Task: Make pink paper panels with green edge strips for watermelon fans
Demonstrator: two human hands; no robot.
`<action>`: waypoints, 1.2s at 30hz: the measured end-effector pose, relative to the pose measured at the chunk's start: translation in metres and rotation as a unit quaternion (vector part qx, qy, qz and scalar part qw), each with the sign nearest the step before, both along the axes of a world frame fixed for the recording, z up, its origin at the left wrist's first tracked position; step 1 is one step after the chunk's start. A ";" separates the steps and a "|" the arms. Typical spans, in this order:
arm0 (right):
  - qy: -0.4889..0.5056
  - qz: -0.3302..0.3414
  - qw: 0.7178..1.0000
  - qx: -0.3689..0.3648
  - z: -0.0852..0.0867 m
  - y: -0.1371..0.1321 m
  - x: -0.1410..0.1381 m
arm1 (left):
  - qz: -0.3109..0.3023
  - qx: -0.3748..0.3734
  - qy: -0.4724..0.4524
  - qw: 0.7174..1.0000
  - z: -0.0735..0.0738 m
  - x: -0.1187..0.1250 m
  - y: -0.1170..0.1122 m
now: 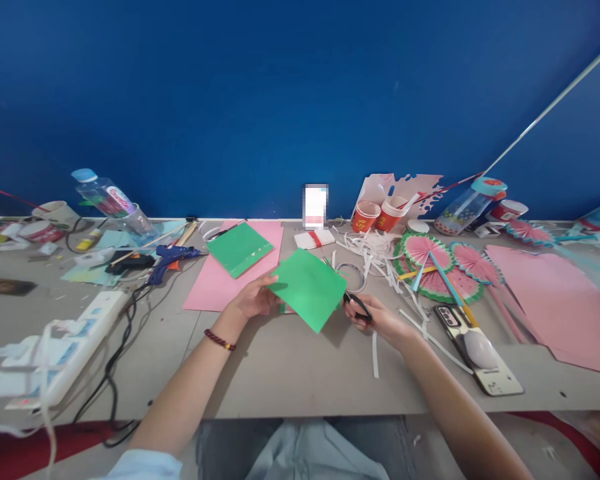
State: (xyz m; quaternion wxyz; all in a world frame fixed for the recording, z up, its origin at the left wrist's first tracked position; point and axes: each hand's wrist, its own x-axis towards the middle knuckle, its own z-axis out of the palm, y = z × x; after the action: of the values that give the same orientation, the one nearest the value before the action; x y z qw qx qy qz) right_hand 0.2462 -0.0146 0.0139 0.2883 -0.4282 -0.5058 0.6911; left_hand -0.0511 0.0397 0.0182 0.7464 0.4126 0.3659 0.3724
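Observation:
My left hand [256, 298] pinches the left corner of a green sheet of paper [310, 288], which is held up tilted above the table. In my right hand [375, 317] is a pair of black-handled scissors [359, 305], at the sheet's right corner. The blades are mostly hidden, so I cannot tell whether they touch the paper. Behind the left hand, a stack of green paper [240, 249] lies on a pink sheet [205, 288]. White paper strips [375, 250] are heaped beyond the scissors, beside a roll of tape [353, 275].
On the left are a blue glue gun [173, 259], a power strip [87, 347] with cables and a plastic bottle [113, 197]. Red paper cups [366, 217], watermelon paper fans [430, 257], a phone [480, 350] and pink sheets [560, 300] occupy the right. A blue partition [300, 100] stands behind.

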 end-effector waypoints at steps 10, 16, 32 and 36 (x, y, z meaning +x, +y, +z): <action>-0.010 -0.010 1.000 -0.003 0.000 0.000 -0.002 | -0.065 0.034 -0.072 0.995 -0.001 0.027 -0.021; -0.012 -0.026 0.999 -0.021 -0.002 0.002 -0.002 | -0.039 -0.011 0.042 0.998 -0.004 0.033 -0.023; -0.032 0.000 0.999 -0.011 0.002 0.000 -0.006 | 0.216 0.102 0.119 0.964 0.000 0.037 -0.014; -0.037 -0.009 0.999 -0.017 0.002 0.000 -0.008 | 0.234 0.113 0.125 0.957 0.002 0.037 -0.015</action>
State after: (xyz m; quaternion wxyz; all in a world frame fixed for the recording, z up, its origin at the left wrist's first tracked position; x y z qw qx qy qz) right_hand 0.2382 -0.0151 0.0154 0.2687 -0.4630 -0.5003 0.6805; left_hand -0.0143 0.0246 0.0204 0.5352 0.4399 0.4983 0.5213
